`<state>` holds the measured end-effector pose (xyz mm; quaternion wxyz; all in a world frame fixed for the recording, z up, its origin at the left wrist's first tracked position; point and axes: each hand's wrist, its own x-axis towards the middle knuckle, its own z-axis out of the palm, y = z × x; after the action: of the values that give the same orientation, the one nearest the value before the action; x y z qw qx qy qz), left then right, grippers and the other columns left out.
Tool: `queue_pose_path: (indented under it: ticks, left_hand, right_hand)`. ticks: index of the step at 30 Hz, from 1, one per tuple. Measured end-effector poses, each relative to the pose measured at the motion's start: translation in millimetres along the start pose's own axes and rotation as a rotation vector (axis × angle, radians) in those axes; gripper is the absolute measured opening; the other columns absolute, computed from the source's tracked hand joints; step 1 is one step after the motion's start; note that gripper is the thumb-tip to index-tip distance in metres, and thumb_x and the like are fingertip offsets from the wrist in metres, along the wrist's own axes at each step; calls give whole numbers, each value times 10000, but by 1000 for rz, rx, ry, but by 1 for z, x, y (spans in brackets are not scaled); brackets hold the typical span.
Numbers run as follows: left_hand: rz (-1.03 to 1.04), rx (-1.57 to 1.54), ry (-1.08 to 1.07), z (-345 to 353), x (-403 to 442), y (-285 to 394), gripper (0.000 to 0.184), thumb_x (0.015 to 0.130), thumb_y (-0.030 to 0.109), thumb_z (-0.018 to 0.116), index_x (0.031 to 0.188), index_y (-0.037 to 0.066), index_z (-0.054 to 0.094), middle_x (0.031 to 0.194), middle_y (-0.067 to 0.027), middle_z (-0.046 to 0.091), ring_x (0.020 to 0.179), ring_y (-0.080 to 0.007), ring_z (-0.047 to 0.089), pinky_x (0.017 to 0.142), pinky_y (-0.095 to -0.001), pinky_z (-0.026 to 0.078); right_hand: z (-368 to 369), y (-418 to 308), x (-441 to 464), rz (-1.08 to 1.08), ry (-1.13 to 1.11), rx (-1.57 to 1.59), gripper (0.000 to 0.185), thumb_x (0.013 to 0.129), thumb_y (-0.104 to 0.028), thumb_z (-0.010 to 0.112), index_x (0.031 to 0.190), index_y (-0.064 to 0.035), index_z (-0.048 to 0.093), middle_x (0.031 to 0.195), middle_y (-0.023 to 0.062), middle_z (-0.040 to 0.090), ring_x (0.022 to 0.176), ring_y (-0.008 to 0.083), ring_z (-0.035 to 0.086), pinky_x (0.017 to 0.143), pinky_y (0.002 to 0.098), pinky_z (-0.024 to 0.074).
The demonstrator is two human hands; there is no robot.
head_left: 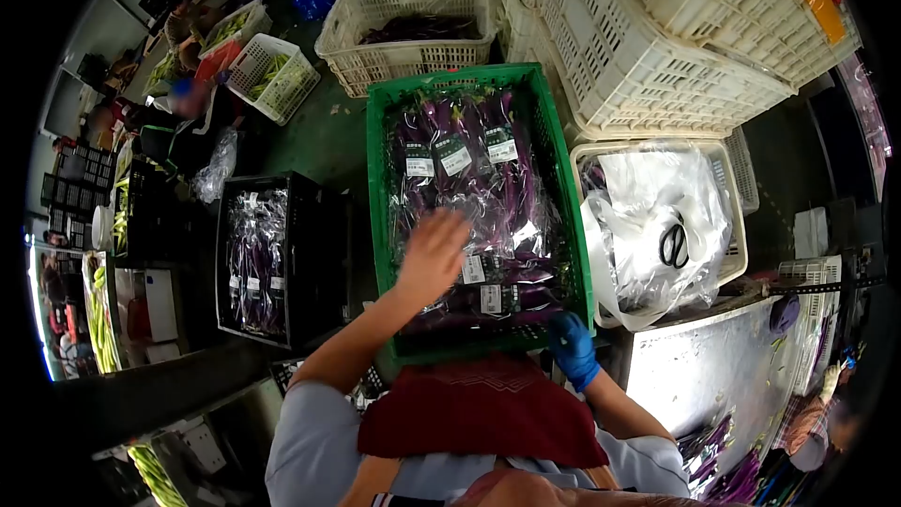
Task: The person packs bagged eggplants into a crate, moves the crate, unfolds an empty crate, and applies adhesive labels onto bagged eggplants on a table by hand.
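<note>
A green crate (378,225) stands in front of me, filled with clear bags of long purple eggplants (454,155) that carry white labels. Several bags lie lengthwise at the far side, and others lie crosswise nearer to me. My left hand (436,249), bare and with its fingers stretched out, is over the plastic of the bags in the middle. In a blue glove, my right hand (572,347) is at the crate's near right corner. Its fingers look curled around the rim, partly hidden from view.
Left of the green crate stands a black crate (225,263) of bagged eggplants. Tall white crates (648,47) are stacked at the right. Below them, black-handled scissors (673,244) lie on white plastic in a crate. A metal table (699,357) stands at my right. Other people work farther off.
</note>
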<state>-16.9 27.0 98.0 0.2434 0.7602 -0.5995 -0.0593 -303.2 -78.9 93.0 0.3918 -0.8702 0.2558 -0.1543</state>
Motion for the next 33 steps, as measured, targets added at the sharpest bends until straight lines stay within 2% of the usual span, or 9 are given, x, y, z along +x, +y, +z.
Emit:
queue_pose_path:
  ticks: [7,13,18,20,22,23,27,30,33]
  left_hand:
    - [114,125,-336,100,5,-17,616,806,327,514,1318,140,226,1381,-118,143,1260,-291,192,1006,-504,150]
    - [77,141,-66,43,30,-4,563,715,272,583,1205,69,396,1311,-156,274,1204,-299,277,964,-534,198]
    - [-654,113,350,7,27,-130,818,720,324,618,1313,5,153,1330,-219,222,1237,-367,201,969,-491,224]
    - [-708,-72,239,8,26,-172,803,735,342,604,1311,6,156,1335,-216,216,1233,-362,214,976,-436,247]
    - [-619,-55,179,3,33,-203,794,738,349,598,1312,18,162,1337,-211,215,1232,-360,218,979,-412,256]
    - [-622,-69,177,-4,42,-212,762,742,343,589,1314,43,184,1337,-207,220,1233,-366,211,982,-405,256]
    - [-365,24,97,-24,94,-240,624,780,315,550,1283,58,282,1333,-172,252,1244,-330,211,987,-438,239]
    - [-216,86,39,-26,133,-245,582,793,311,530,1266,54,310,1326,-159,270,1245,-318,216,989,-448,232]
    - [-142,135,-13,-19,177,-242,562,792,329,520,1240,42,338,1312,-153,295,1227,-315,251,976,-448,255]
  right_hand:
    - [43,26,-25,-84,-187,18,241,713,-50,581,953,-49,564,882,130,572,811,292,552,700,342,442]
    - [15,-33,-42,286,-357,561,226,797,-49,509,1019,-29,548,1000,150,549,870,264,557,796,312,426]
    - [72,-25,-53,990,-263,1506,355,895,-163,377,1226,-36,393,1127,165,497,956,276,525,874,331,382]
    - [106,-6,-70,929,-183,1275,321,836,-91,485,1142,-19,422,1045,131,535,907,229,538,803,320,415]
    - [120,-28,-59,574,-211,702,313,782,-60,561,1070,-12,446,989,109,553,884,206,543,770,315,427]
    - [126,-47,-47,540,-67,726,237,733,-27,607,947,-52,510,900,63,552,783,162,535,740,304,449]
    - [158,-51,-46,419,80,319,348,702,-172,621,1000,-44,495,945,104,554,862,223,532,748,341,454]
    - [185,-47,-29,945,760,1566,355,767,-242,504,1059,-45,473,962,112,552,876,254,536,768,371,452]
    - [189,-56,-20,1019,972,1315,358,794,-242,424,1091,-47,467,989,110,539,893,262,529,782,390,447]
